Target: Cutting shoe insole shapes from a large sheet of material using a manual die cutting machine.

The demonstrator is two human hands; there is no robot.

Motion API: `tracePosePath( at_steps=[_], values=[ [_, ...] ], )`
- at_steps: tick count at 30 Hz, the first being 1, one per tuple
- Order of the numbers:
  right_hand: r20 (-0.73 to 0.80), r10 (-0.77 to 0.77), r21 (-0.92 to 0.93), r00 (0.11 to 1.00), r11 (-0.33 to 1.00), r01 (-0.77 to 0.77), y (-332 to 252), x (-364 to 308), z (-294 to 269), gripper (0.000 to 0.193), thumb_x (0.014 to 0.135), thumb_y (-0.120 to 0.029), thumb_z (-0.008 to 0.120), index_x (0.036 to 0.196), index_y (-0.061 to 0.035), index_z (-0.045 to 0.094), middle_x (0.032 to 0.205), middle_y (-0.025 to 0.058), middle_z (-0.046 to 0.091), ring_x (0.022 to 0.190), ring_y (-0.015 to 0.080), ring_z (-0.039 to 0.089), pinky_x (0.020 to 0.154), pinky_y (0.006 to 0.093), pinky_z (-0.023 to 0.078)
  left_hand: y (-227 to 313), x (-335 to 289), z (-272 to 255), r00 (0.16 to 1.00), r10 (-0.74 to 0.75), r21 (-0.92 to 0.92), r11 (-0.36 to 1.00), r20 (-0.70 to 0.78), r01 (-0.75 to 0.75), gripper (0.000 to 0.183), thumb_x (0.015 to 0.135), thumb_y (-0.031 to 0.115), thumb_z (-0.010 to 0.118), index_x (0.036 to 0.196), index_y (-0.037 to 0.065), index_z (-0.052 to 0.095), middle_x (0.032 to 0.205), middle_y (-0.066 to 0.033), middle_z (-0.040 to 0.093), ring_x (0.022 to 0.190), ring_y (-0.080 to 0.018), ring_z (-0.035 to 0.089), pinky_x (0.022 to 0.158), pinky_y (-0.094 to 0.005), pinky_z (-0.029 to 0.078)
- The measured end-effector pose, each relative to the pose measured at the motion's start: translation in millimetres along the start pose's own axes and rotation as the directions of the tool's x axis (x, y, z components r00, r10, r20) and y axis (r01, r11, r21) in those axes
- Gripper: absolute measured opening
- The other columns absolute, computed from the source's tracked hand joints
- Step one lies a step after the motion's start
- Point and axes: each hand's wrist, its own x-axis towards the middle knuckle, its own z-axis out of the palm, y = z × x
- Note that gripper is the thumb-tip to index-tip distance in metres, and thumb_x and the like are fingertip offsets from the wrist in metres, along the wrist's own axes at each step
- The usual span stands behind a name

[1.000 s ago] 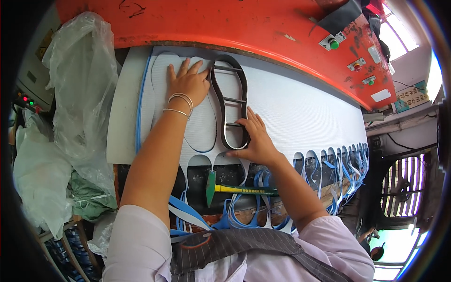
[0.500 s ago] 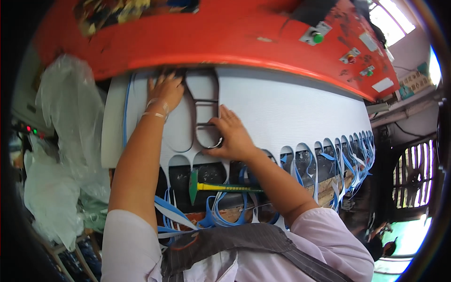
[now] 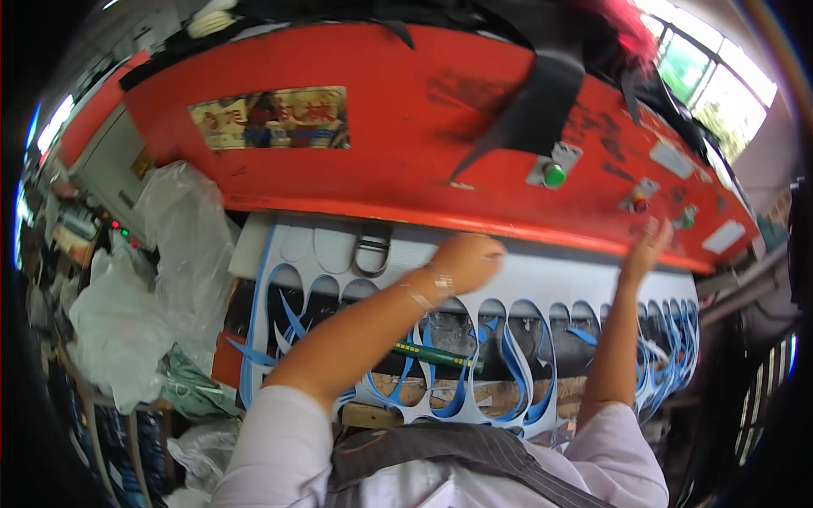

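My left hand (image 3: pixel 468 262) hovers over the white ribbed sheet (image 3: pixel 542 275), its fingers curled in and nothing visible in it. To the right, my right hand (image 3: pixel 647 247) is raised with fingers stretched toward the red and green buttons at the machine's right end; blur hides whether it touches one. A dark metal sole-shaped cutting die (image 3: pixel 373 251) lies on the sheet, away from both hands, its far part hidden under the red press (image 3: pixel 406 182). Sole-shaped cutouts with blue edges run along the sheet's near side.
A hammer with a green and yellow handle (image 3: pixel 440 356) lies below the sheet, partly behind my left forearm. Blue and white offcut strips (image 3: pixel 525 394) hang at the near edge. Clear plastic bags (image 3: pixel 114 313) stand at left. A green button (image 3: pixel 554 175) sits on the press front.
My left hand has left the die and moved right. My right hand has gone from the die's near end to the far right, by the buttons. The view has tilted up.
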Motion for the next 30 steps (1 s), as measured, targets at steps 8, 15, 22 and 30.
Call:
tracePosePath(
  at_steps=[8,15,22,30],
  values=[
    [-0.250,0.277,-0.204,0.928,0.922,-0.330,148.6,143.5,-15.1,0.097,0.091,-0.063,0.035,0.134,0.0211,0.016,0.145,0.0397,0.005,0.139,0.0455,0.005,0.114,0.0445,0.011,71.4,129.9,9.5,0.986,0.168,0.560,0.818,-0.021,-0.128,0.034,0.088,0.030,0.052,0.068,0.006,0.066,0.067,-0.0149,0.064,0.066,-0.0347,0.064,0.065,-0.0502,0.049],
    [0.241,0.447,0.002,0.861,0.887,-0.461,151.6,144.9,-50.9,0.090,0.090,-0.067,0.038,0.134,0.0103,0.025,0.139,0.0214,0.024,0.095,0.0292,0.053,0.062,0.0346,0.052,70.4,47.0,1.9,0.988,-0.123,0.104,0.986,-0.090,0.132,0.032,0.087,0.030,0.051,0.071,0.004,0.063,0.076,-0.0198,0.062,0.076,-0.0393,0.061,0.069,-0.0476,0.048],
    [0.197,0.350,-0.169,0.916,0.932,-0.320,111.6,174.0,-74.2,0.083,0.090,-0.062,0.043,0.139,0.0042,0.032,0.147,0.0181,0.026,0.112,0.0267,0.051,0.086,0.0319,0.046,85.3,-129.5,-7.7,0.729,-0.679,0.290,0.717,0.084,0.634,0.039,0.090,0.040,0.052,0.075,0.007,0.066,0.079,-0.0171,0.064,0.075,-0.0352,0.062,0.065,-0.0478,0.048],
    [0.242,-0.055,0.580,0.969,0.809,-0.099,-174.3,17.4,23.9,0.028,0.094,-0.018,0.056,0.117,-0.0030,0.060,0.116,0.0091,0.058,0.108,0.0178,0.053,0.092,0.0321,0.041,100.8,-188.5,25.6,0.875,-0.446,0.506,0.719,-0.190,0.477,0.035,0.087,0.035,0.055,0.074,0.006,0.069,0.077,-0.0129,0.063,0.078,-0.0313,0.061,0.072,-0.0439,0.047]
  ],
)
